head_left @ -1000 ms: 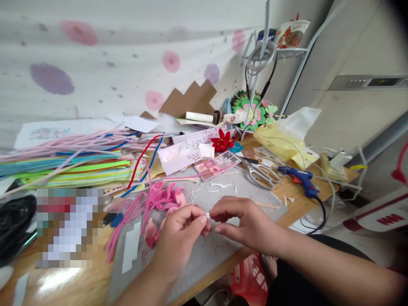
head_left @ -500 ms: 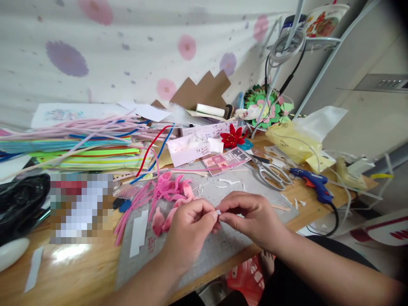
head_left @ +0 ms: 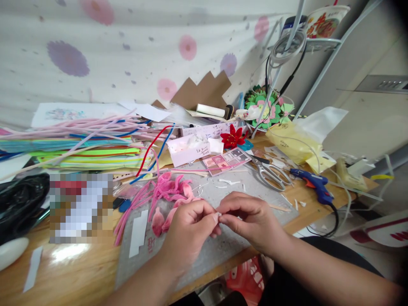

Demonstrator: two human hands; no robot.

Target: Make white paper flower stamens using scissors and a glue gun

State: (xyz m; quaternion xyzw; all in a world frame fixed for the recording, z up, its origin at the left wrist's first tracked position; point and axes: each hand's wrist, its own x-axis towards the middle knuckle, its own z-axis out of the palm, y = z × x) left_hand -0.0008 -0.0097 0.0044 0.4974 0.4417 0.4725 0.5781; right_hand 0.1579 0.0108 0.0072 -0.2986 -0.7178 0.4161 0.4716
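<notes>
My left hand (head_left: 196, 227) and my right hand (head_left: 250, 219) meet fingertip to fingertip above the grey cutting mat (head_left: 204, 259). Both are closed in a pinch on a tiny white piece (head_left: 218, 214), maybe paper, mostly covered by the fingers. Just left of my left hand lie pink fuzzy petals (head_left: 158, 222) and twisted pink pipe cleaners (head_left: 170, 187). White paper strips (head_left: 138, 238) rest on the mat's left part. Thin white scraps (head_left: 228, 182) are scattered beyond my hands.
Scissors (head_left: 270, 175) lie at the mat's far right, beside a blue glue gun (head_left: 314, 185) with a black cord. Bundles of coloured pipe cleaners (head_left: 86, 157) fill the back left. A red flower (head_left: 233, 137) and a pink palette (head_left: 227, 161) sit behind the mat.
My hands stay pinched together at nearly the same place. The fingertips have shifted slightly around the small white piece, and nothing else has visibly moved.
</notes>
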